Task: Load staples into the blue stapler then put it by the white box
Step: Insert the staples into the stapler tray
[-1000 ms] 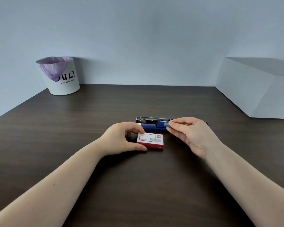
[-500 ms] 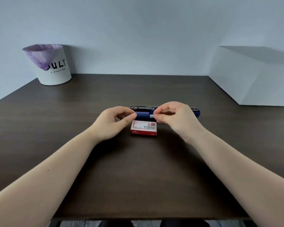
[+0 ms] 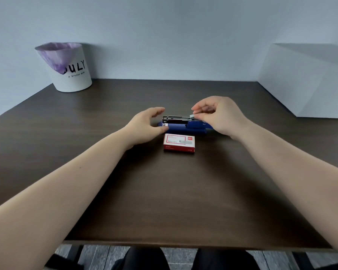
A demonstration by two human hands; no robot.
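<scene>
Spanning most of the view, dark wooden table (image 3: 174,191). White box (image 3: 308,82) at far right edge against the wall; white bin (image 3: 70,75) with purple liner at far left corner, well apart from everything else. Blue stapler (image 3: 185,126) lies mid-table, opened, metal staple channel exposed on top. Red-and-white staple box (image 3: 179,142) just in front of it, closed, nothing between. Left hand (image 3: 144,125) spread loosely, thumb touching stapler's left end. Right hand (image 3: 220,115) pinches a small strip of staples (image 3: 192,115) above the channel's right part, partly hiding the stapler's rear.
</scene>
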